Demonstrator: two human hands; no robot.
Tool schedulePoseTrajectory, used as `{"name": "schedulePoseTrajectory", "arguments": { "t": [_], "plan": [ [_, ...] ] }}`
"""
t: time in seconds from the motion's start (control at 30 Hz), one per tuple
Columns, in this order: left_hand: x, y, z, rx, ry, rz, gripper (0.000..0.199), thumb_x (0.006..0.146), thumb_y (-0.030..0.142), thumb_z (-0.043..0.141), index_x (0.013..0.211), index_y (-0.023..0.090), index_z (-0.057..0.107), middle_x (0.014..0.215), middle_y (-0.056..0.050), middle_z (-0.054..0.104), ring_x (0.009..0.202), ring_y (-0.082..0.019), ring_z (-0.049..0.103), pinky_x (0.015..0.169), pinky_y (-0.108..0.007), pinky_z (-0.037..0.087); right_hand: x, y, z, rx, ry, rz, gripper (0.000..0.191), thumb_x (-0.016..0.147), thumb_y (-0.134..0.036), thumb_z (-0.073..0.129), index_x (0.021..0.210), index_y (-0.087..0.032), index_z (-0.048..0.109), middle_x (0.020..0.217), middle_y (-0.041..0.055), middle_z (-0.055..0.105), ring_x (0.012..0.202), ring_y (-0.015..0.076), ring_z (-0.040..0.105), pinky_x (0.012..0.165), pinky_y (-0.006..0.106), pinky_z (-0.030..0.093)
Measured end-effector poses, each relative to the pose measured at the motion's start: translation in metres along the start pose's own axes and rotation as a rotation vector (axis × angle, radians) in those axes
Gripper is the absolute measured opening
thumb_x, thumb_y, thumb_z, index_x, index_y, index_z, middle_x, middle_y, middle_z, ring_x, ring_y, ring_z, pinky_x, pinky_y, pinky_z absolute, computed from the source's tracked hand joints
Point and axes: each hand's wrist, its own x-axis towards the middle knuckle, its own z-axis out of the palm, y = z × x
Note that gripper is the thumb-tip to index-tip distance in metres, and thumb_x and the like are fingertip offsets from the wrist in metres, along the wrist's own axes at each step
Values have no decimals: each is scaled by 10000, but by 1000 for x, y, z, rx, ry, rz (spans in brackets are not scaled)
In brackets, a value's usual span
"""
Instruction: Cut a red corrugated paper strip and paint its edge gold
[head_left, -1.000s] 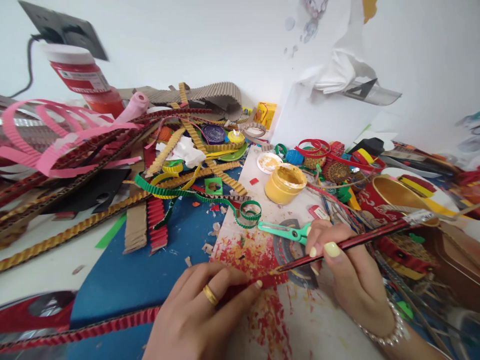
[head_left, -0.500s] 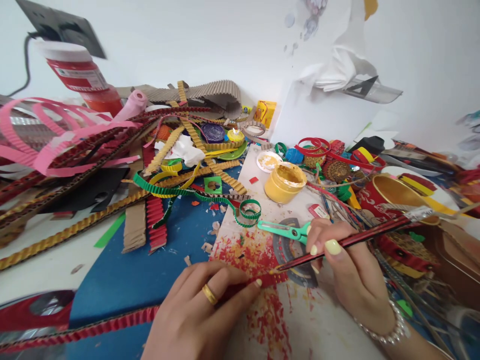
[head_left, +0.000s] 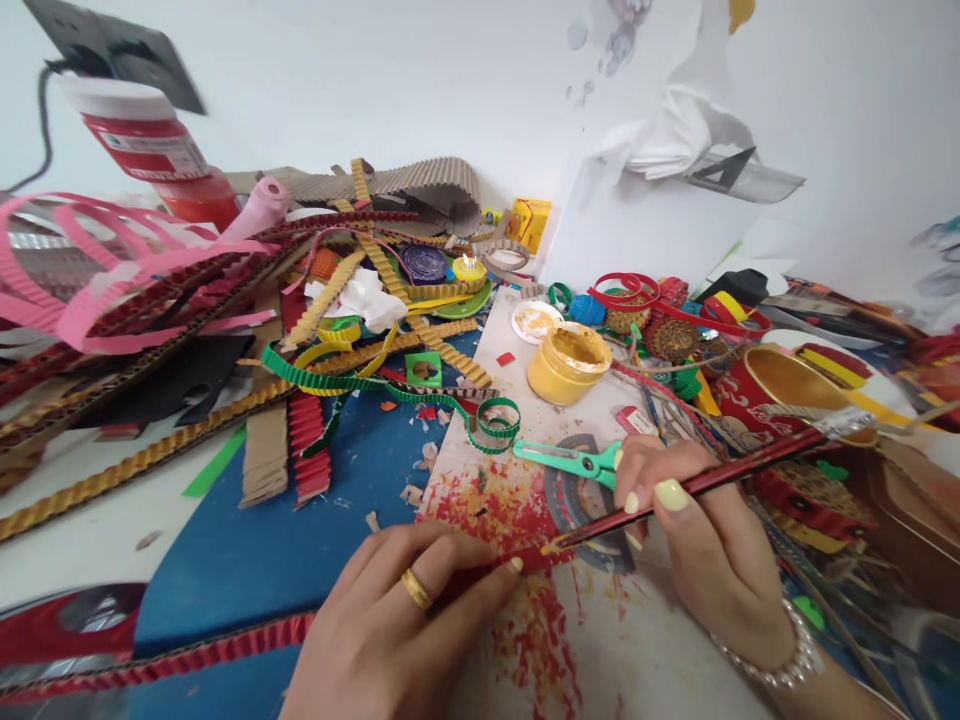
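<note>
My left hand (head_left: 405, 620), with a gold ring, is closed on a red corrugated strip (head_left: 531, 557), pinning it against the paint-stained board (head_left: 480, 505). A longer red stretch of strip emerges to the left of this hand; the part under the palm is hidden. Between the thumb and fingers of my right hand (head_left: 697, 540) is a slanted paintbrush (head_left: 720, 476). Its yellow-tinged tip touches or hovers just over the strip, close to my left fingertips. Beyond the hands stands an uncapped jar of yellow paint (head_left: 559, 380), its paint-smeared lid (head_left: 537, 321) lying behind it.
Green-handled scissors (head_left: 566, 460) and a grey protractor-like arc (head_left: 574, 490) lie by my right hand. A green curled strip (head_left: 420, 397) and many corrugated strips crowd the left. Stacked red paint jars (head_left: 142, 130) stand behind. A red tin (head_left: 765, 390) and coiled pieces are at right.
The brush tip has shifted slightly on the red strip, and the right hand has tilted a little with it. My left hand keeps its place. The view has moved slightly.
</note>
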Motion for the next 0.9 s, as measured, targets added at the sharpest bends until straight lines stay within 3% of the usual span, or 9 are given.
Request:
{"name": "schedulePoseTrajectory", "arguments": {
  "t": [0.9],
  "plan": [
    [1,1,1,-67,32,-32,310,1012,296,359,1061,333,663,974,79,676,908,-88,554,797,-194,388,-1,-1,0,30,-40,-7,187,1000,-241,375,889,-220,524,700,-34,476,633,115,473,618,298,383]
  ]
}}
